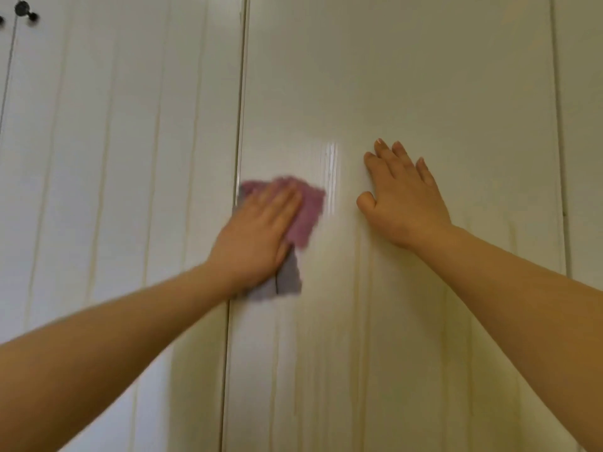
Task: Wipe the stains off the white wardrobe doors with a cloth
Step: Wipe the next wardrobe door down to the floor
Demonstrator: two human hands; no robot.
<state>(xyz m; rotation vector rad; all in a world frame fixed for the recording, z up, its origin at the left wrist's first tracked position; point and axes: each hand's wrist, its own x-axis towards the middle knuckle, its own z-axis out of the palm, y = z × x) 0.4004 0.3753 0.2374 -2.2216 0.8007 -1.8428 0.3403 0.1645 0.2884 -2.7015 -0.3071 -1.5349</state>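
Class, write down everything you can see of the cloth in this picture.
The cloth is a soft, fuzzy rag, like microfibre, mauve-pink on its upper part and grey on the lower corner below the heel of the hand. It looks blurred. It lies crumpled flat against the white wardrobe door, close to that door's left edge, beside the seam. The left hand presses it there with straight fingers, covering its middle. A shiny streak shows just right of it.

bare forearms (107,347), left hand (254,239), right hand (404,203)
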